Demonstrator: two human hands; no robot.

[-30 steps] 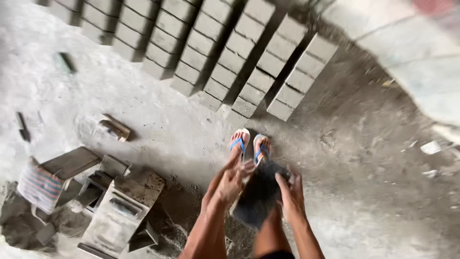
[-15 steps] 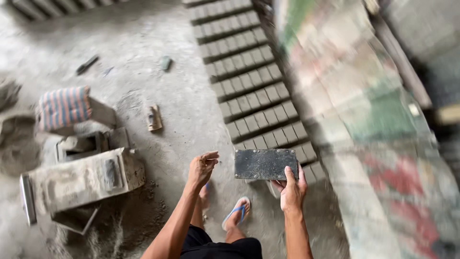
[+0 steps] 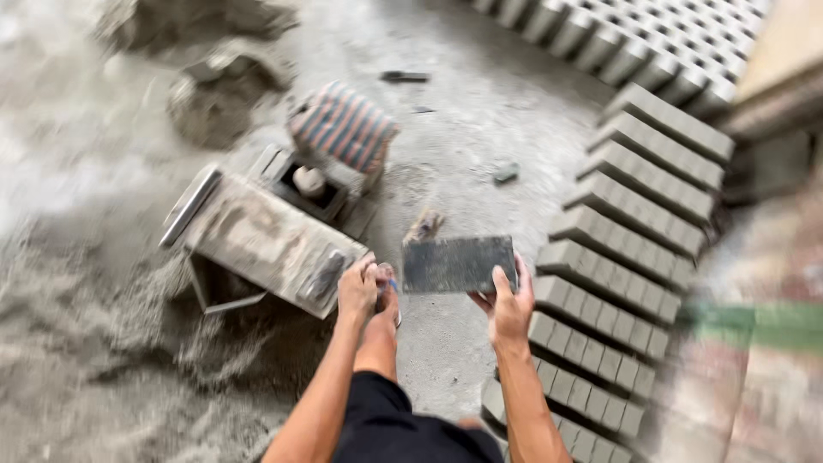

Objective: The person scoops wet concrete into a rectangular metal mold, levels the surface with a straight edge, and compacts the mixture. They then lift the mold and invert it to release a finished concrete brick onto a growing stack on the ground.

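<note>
My right hand (image 3: 507, 306) grips the lower right corner of a flat dark rectangular board (image 3: 459, 264) and holds it level above the concrete floor. My left hand (image 3: 357, 287) hangs just left of the board with its fingers curled and nothing in it; it does not touch the board. One of my feet in a blue sandal (image 3: 387, 296) shows between the hands. A grey metal brick mould (image 3: 261, 240) stands on the floor just left of my left hand.
Rows of grey bricks (image 3: 630, 249) lie on the floor to the right, with more rows (image 3: 651, 43) at the back. A striped sack (image 3: 343, 127) sits behind the mould. Loose grey sand (image 3: 94, 326) is piled at the left. Small scraps (image 3: 423, 225) lie on the floor.
The view has swung round, so the mould now sits closer to my left hand. My left hand has let go of the board and closed; the right hand alone holds it.
</note>
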